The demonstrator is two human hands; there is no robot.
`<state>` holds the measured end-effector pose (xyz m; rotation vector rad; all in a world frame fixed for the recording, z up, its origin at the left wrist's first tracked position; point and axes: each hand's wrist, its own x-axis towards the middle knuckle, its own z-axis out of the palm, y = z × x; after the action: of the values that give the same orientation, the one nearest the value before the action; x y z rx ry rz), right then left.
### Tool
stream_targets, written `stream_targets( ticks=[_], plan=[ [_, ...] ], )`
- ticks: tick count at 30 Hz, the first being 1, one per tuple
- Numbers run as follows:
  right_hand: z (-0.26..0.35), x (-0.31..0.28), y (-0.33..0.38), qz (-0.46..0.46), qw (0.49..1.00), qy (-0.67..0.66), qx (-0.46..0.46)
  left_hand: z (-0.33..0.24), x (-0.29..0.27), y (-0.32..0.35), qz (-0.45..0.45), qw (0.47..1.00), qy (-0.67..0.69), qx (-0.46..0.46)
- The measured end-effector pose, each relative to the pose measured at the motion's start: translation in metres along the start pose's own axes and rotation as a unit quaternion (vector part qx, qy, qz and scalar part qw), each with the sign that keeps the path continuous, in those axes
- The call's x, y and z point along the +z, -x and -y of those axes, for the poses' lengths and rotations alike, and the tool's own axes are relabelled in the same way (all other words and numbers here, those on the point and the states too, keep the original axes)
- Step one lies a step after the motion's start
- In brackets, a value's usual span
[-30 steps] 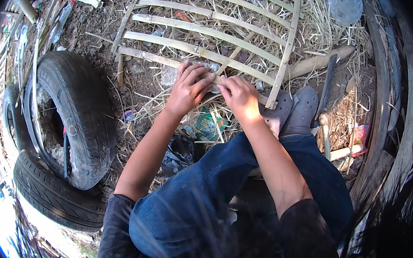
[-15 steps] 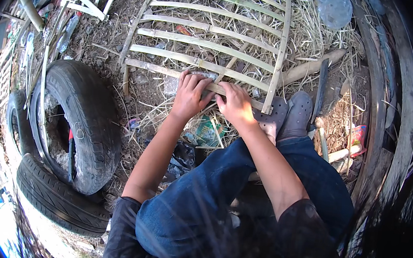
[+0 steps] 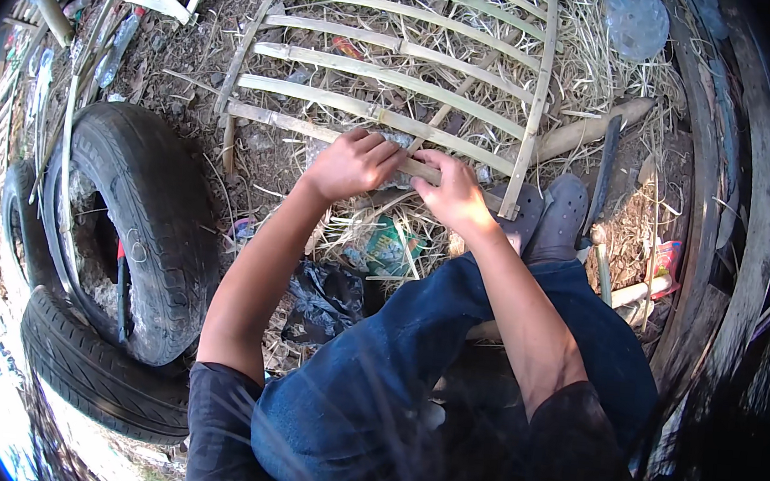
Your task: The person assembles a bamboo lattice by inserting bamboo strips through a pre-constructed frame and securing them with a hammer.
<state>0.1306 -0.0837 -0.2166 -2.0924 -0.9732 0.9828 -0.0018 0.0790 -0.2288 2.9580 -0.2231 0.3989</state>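
Note:
A ladder-like frame of split bamboo slats (image 3: 390,78) lies in front of me, its slats running across between two long side strips. My left hand (image 3: 355,164) is closed over the nearest slat (image 3: 285,123), near its middle. Just to the right, my right hand (image 3: 451,191) grips the same slat, thumb and fingers around it. A short gap separates the two hands. The right side strip (image 3: 538,98) crosses the slat's end by my shoes (image 3: 558,217). Under my fingers the slat is partly hidden.
Old tyres (image 3: 144,219) lie at the left, with a red-and-black tool inside one. A machete-like blade (image 3: 605,168) and a bamboo pole (image 3: 596,131) lie right of the frame. Black plastic (image 3: 325,299) and a green wrapper (image 3: 394,246) lie near my knee. Wooden boards (image 3: 752,181) edge the right.
My left hand has turned and closed more tightly round the slat, knuckles up. My right hand has shifted slightly right and down. The frame appears slightly shifted in view.

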Motion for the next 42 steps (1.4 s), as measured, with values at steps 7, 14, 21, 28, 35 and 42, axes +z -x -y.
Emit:
stream_targets(
  ticks=[7, 14, 21, 28, 35, 42],
  plan=[
    [-0.005, -0.005, -0.004, 0.022, 0.998, -0.059, 0.003, -0.001, -0.002, -0.005, -0.018, 0.999, -0.036, -0.004],
    [-0.01, -0.004, -0.009, 0.021, 0.997, -0.072, 0.013, -0.001, 0.001, -0.009, -0.038, 0.997, -0.062, 0.01],
    [-0.008, 0.006, -0.017, -0.012, 0.996, -0.075, 0.056, -0.005, -0.003, -0.01, 0.038, 0.995, -0.095, 0.016],
    [-0.015, 0.006, -0.025, 0.026, 0.994, -0.081, 0.065, -0.001, -0.008, -0.015, 0.051, 0.991, -0.095, 0.077],
    [-0.023, 0.005, -0.027, 0.039, 0.988, -0.123, 0.085, 0.005, -0.005, -0.019, 0.018, 0.99, -0.082, 0.111],
    [-0.012, -0.004, -0.029, 0.076, 0.977, -0.175, 0.098, 0.006, -0.003, -0.017, 0.007, 0.996, -0.032, 0.088]
  ],
)
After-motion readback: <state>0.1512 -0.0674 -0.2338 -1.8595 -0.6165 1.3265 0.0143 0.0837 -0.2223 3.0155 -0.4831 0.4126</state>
